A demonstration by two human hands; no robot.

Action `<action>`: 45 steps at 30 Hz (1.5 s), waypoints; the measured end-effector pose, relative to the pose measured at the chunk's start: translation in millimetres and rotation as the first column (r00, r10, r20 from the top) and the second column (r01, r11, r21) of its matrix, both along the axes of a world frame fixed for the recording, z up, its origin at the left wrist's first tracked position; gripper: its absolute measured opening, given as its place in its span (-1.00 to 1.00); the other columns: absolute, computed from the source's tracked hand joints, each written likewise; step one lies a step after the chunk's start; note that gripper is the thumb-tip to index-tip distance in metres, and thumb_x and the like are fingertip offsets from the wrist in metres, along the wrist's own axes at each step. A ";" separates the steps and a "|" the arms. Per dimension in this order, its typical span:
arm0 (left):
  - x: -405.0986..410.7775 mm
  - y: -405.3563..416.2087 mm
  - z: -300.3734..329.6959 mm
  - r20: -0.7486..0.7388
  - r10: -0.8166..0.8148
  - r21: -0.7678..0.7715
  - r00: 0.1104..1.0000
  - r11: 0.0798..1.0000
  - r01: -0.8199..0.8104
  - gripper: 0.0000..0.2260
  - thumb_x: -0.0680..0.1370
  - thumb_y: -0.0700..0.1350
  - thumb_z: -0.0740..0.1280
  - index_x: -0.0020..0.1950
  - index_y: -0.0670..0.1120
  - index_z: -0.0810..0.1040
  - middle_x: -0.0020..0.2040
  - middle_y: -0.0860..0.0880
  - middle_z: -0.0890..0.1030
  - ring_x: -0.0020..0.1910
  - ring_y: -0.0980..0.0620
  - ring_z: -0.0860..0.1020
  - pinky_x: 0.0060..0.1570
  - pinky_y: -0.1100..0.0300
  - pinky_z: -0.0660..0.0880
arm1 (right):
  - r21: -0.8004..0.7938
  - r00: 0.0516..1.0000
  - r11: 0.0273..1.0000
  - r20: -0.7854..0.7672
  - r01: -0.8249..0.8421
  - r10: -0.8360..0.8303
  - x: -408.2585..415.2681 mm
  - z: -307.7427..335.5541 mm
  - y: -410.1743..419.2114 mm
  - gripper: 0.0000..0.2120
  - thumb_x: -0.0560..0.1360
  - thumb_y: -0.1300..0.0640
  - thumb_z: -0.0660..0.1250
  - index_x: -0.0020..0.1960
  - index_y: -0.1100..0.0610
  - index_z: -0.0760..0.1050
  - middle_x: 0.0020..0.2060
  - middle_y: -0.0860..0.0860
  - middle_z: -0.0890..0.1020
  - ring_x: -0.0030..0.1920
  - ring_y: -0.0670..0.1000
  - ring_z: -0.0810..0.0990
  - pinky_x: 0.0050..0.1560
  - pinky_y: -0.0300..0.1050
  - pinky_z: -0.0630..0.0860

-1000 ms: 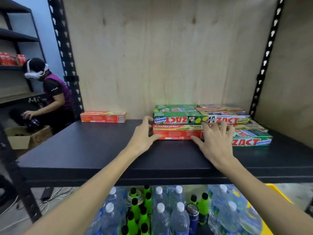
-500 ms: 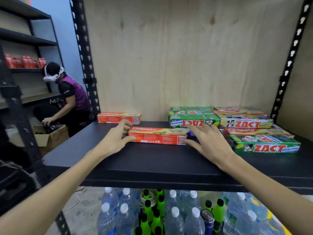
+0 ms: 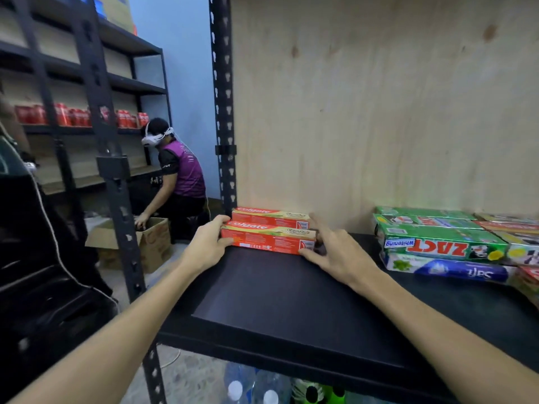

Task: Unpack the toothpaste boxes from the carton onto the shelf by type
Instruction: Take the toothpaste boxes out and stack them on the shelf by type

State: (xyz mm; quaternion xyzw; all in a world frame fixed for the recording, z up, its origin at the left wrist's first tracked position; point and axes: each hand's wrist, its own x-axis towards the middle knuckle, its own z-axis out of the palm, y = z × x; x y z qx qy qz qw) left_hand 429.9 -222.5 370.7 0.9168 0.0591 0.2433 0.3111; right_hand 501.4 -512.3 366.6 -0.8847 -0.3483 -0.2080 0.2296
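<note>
A red Colgate box [image 3: 268, 239] lies on the black shelf [image 3: 291, 301], close in front of a second red Colgate box [image 3: 271, 217] at the back left. My left hand [image 3: 205, 246] grips its left end. My right hand [image 3: 335, 252] presses on its right end with fingers spread. To the right stands a pile of green ZACT boxes [image 3: 443, 243] on a blue-and-white Salt box [image 3: 446, 268]. The carton is out of view.
The plywood back wall [image 3: 379, 112] closes the shelf behind. A black upright post [image 3: 223, 112] stands at the back left, another post [image 3: 116, 199] nearer. A person in a purple vest [image 3: 180, 173] bends over a cardboard box [image 3: 151, 240] at left. Water bottles [image 3: 253, 389] sit below.
Both hands have slid the red Colgate box leftward along the shelf from the ZACT pile until it lies right in front of the other Colgate box. My view has swung left.
</note>
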 end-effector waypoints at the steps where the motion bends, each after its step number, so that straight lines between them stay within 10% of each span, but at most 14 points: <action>1: 6.6 2.1 0.5 -0.004 0.018 0.011 1.000 1.000 -0.017 -0.55 0.58 -0.26 0.39 0.46 -0.15 0.41 0.28 -0.14 0.61 0.24 -0.07 0.59 0.34 0.02 0.46 | 0.025 1.000 1.000 -0.026 0.000 0.000 8.9 0.5 3.8 -0.25 0.51 -0.15 0.40 0.56 0.00 0.12 0.06 0.02 0.69 0.02 0.11 0.66 0.05 0.06 0.58; 11: 57.7 15.9 1.8 -0.029 0.096 -0.005 0.995 0.995 -0.096 -0.55 0.57 -0.15 0.44 0.43 -0.17 0.45 0.24 -0.04 0.57 0.27 -0.06 0.54 0.10 0.25 0.35 | 0.107 0.994 0.993 -0.106 0.047 -0.036 59.0 -4.6 24.6 -0.10 0.41 -0.31 0.39 0.57 -0.06 0.03 -0.01 -0.07 0.64 0.00 0.03 0.62 0.09 0.05 0.59; 20: 67.9 29.2 -3.8 0.020 0.014 -0.200 1.000 0.980 -0.009 -0.52 0.43 -0.07 0.58 0.32 -0.04 0.58 0.10 0.05 0.70 0.11 0.08 0.66 0.28 -0.01 0.54 | 0.124 0.995 0.992 -0.097 0.036 -0.024 60.7 -6.6 24.6 -0.61 0.36 -0.34 0.35 0.07 -0.18 0.41 0.03 -0.21 0.67 -0.01 -0.10 0.66 0.04 0.01 0.63; 29: 75.1 33.5 -6.7 0.026 -0.041 -0.288 0.999 0.957 0.047 -0.55 0.45 -0.13 0.57 0.32 -0.07 0.59 0.08 0.07 0.72 0.11 0.10 0.66 0.31 -0.01 0.53 | 0.110 0.990 0.993 -0.141 0.040 -0.025 60.1 -4.2 23.5 -0.20 0.43 -0.33 0.39 0.52 0.05 0.28 0.33 -0.03 0.58 0.27 0.05 0.59 0.31 0.13 0.50; 45: 51.4 19.5 -3.9 0.027 -0.011 -0.042 1.000 0.999 0.012 -0.12 0.37 0.10 0.60 0.59 0.17 0.22 0.33 -0.04 0.35 0.30 0.00 0.41 0.38 0.07 0.36 | 0.044 0.981 0.988 -0.131 0.151 -0.144 42.7 -2.5 16.2 -0.38 0.46 -0.38 0.33 0.35 -0.04 0.35 0.17 -0.03 0.63 0.19 0.10 0.57 0.24 0.07 0.42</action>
